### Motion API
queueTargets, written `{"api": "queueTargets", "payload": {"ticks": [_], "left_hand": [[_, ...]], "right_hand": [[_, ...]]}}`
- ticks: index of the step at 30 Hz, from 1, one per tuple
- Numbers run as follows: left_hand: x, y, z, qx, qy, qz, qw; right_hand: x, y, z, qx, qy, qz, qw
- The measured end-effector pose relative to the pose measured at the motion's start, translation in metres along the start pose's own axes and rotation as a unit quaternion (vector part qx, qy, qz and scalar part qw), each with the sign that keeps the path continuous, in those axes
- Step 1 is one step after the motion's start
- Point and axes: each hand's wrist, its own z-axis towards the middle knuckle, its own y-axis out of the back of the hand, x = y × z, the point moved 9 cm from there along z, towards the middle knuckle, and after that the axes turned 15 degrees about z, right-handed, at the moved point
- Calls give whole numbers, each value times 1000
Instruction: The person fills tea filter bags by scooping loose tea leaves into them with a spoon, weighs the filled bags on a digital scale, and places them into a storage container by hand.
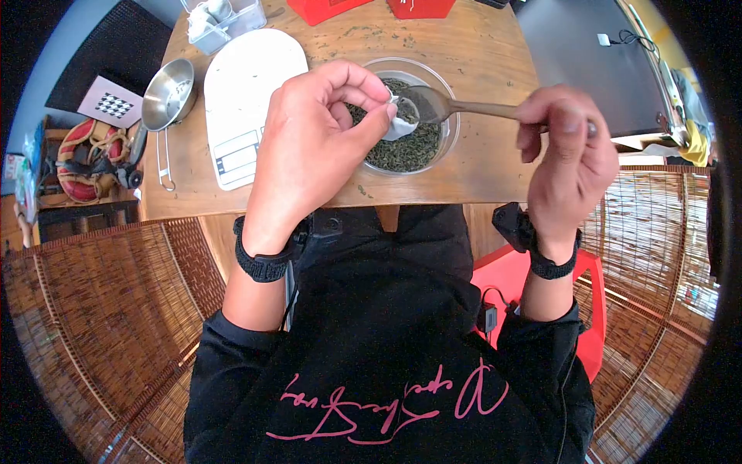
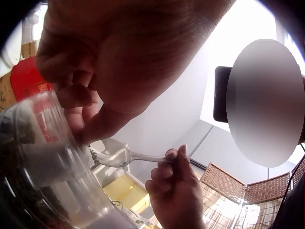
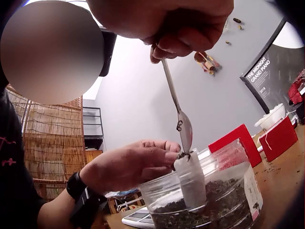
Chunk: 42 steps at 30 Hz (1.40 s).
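Observation:
Dried green tea leaves lie in a round clear plastic tub near the table's front edge. Over the tub my left hand pinches the rim of a small white tea bag between thumb and fingers. The bag hangs upright with its mouth up, and leaves show at the opening. My right hand holds a metal spoon by the end of its handle. In the right wrist view the spoon's bowl points down at the bag's mouth, with a few leaf bits clinging to it.
Left of the tub lies a white digital scale, with a metal pan with a handle beyond it. A clear box of white items and red boxes stand at the back. Leaf crumbs dot the wooden table.

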Motion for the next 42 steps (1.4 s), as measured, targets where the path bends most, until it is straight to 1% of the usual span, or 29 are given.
{"api": "queueTargets", "payload": {"ticks": [1,3,5,7,9,12,14,15,17,21,23,29,31,33,34,37,42], "left_hand": [[1,0,0,0,2,0,1000],[2,-1,0,0,5,1,1000],[3,0,-1,-3,3,-9,1000],[3,0,-1,-3,4,-7,1000],[2,0,-1,-3,4,-7,1000],[2,0,-2,-5,7,-8,1000],[2,-3,-2,7,5,-7,1000],[3,-3,-2,6,6,-6,1000],[4,0,-1,-3,7,-8,1000],[5,-1,-1,-5,11,-10,1000],[5,-1,-1,-4,12,-13,1000],[2,0,0,-10,6,2,1000],[2,0,-1,-11,5,2,1000],[3,1,-1,-13,5,4,1000],[3,1,-1,-10,8,4,1000],[2,0,-1,-8,8,5,1000],[1,1,-1,-15,0,3,1000]], "right_hand": [[-1,-1,0,0,0,0,1000],[2,-12,1,55,22,-29,998],[5,-14,2,49,24,-34,998],[11,-7,3,16,32,-28,999],[12,-5,5,15,31,-17,999],[13,-9,4,34,48,-34,998],[9,-18,2,74,52,-54,994],[10,-18,2,75,52,-54,994],[14,-10,1,36,54,-27,998],[21,3,3,9,62,-40,997],[20,9,2,-16,34,-51,998],[16,0,-1,-2,10,-65,998],[16,-2,-1,-1,21,-67,998],[12,1,-1,-37,5,-28,999],[11,1,0,-36,5,-27,999],[8,0,2,-29,11,-25,999],[6,-9,3,8,27,-38,999]]}}
